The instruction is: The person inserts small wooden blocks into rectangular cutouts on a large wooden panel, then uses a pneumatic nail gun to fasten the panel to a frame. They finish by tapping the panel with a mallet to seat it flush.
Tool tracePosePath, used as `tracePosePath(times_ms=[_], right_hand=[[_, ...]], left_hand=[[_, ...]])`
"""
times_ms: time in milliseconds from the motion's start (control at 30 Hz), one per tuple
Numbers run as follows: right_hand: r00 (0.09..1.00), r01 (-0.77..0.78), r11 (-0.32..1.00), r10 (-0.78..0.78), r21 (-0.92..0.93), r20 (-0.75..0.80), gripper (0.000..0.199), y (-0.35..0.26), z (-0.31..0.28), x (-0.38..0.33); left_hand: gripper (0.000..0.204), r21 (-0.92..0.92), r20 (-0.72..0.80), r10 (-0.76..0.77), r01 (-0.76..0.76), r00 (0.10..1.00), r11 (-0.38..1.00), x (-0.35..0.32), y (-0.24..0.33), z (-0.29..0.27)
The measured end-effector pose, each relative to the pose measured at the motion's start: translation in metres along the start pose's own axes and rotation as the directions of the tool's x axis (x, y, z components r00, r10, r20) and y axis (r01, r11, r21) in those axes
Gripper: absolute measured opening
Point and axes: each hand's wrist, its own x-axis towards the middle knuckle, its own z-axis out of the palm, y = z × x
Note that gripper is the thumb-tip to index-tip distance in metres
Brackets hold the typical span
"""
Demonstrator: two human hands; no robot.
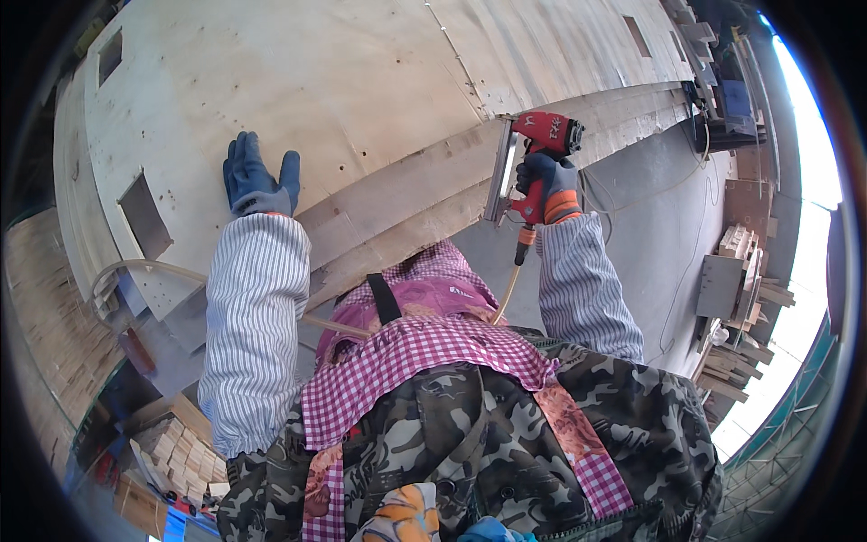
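Gripped in my right hand (548, 181) is a red pneumatic nail gun (545, 133) with a long silver magazine. Its nose reaches the near edge of a large plywood panel (298, 81); whether it touches cannot be told. A yellowish air hose (508, 291) runs down from the handle's base. My left hand (259, 176), in a blue-coated work glove, lies flat on the panel with fingers stretched out and nothing in them. Layered boards (397, 203) form the panel's side below the top sheet. Rectangular cutouts (144, 214) pierce the sheet near its corners.
The hose passes behind my left forearm and loops past the panel's left end. Wooden blocks (181, 456) are piled at the lower left. Stacked timber and boards (736, 271) stand along the right. Grey floor (650, 244) with trailing hoses lies between.
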Motion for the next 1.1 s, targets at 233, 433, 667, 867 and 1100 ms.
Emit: tracePosePath(times_ms=[233, 433, 667, 867, 1100], right_hand=[[0.999, -0.036, 0.963, 0.029, 0.268, 0.029, 0.018, -0.015, -0.034, 0.014], [0.727, 0.554, 0.11, -0.547, -0.825, 0.415, 0.044, -0.033, 0.06, -0.028], [0.768, 0.003, 0.998, -0.042, 0.062, 0.639, 0.018, 0.011, 0.21, -0.169], [0.315, 0.226, 0.972, -0.005, -0.07, 0.949, 0.026, 0.055, 0.29, -0.261], [-0.141, 0.213, 0.966, 0.177, -0.144, 0.974, 0.05, 0.078, 0.348, -0.331]], left_hand=[[0.032, -0.686, 0.167, -0.291, 0.323, 0.942, 0.652, -0.069, 0.008, -0.025], [0.039, -0.638, 0.284, 0.065, 0.138, 0.957, 0.758, -0.148, 0.025, -0.071], [0.064, -0.481, 0.549, -0.029, 0.344, 0.835, 0.806, -0.152, 0.022, -0.142], [0.049, -0.606, 0.343, -0.573, 0.642, 0.744, 0.47, -0.218, -0.007, -0.148], [0.042, -0.76, -0.054, -0.836, 0.52, 0.546, 0.39, -0.262, -0.078, -0.151]])
